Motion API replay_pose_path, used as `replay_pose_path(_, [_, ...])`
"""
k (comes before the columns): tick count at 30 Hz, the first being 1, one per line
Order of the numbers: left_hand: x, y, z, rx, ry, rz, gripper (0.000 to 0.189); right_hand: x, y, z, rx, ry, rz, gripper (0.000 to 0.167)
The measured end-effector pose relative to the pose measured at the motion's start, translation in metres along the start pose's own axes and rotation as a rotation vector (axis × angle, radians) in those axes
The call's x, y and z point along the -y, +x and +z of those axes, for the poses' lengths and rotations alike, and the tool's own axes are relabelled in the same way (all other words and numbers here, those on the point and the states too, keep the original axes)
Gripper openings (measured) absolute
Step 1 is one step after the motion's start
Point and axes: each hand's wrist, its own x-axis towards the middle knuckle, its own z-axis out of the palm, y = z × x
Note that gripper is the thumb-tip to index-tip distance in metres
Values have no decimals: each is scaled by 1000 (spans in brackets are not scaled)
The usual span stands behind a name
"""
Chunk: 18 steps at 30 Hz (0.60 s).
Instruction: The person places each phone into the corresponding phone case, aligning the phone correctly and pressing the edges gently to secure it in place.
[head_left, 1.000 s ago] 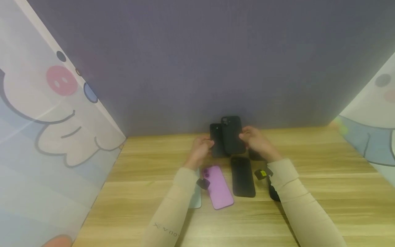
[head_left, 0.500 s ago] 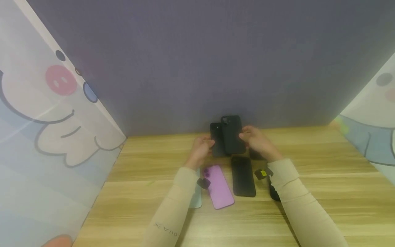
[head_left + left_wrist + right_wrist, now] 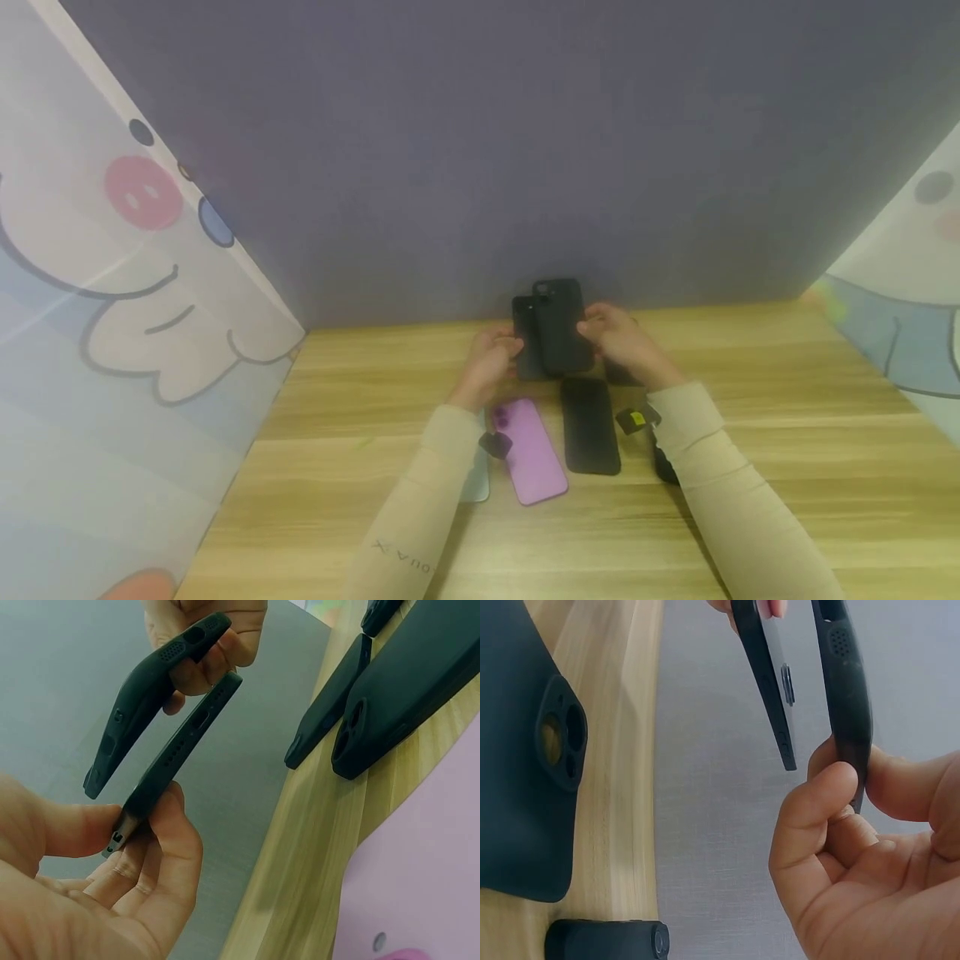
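In the head view my left hand (image 3: 483, 362) pinches a black phone (image 3: 527, 348) by its left side. My right hand (image 3: 618, 337) grips a black phone case (image 3: 564, 327) by its right edge, thumb in front. Both are raised above the table near the grey wall, and the case partly overlaps the phone. From the left wrist, the phone's port edge (image 3: 176, 754) and the case's bottom edge with speaker holes (image 3: 139, 690) run side by side, with a narrow gap between them. The right wrist view likewise shows the phone (image 3: 766, 682) apart from the case (image 3: 846, 690).
A purple phone (image 3: 531, 454) and a black case (image 3: 591, 429) lie on the wooden table (image 3: 360, 500). A pale phone (image 3: 477, 482) is half covered by the left sleeve. Dark objects, one (image 3: 621, 372) below the right hand, one (image 3: 663, 467) beside the sleeve, are partly hidden. A grey wall (image 3: 480, 167) rises behind.
The case has shifted slightly left and overlaps the phone a little more. Both hands keep their grips. The head view has tilted very slightly.
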Motion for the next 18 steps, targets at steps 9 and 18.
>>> replay_pose_path(9, [2, 1, 1, -5, 7, -1, 44, 3, -2, 3, 11, 0, 11, 50])
replay_pose_path(18, [1, 0, 2, 3, -20, -10, 44, 4, -1, 6, 14, 7, 19, 49])
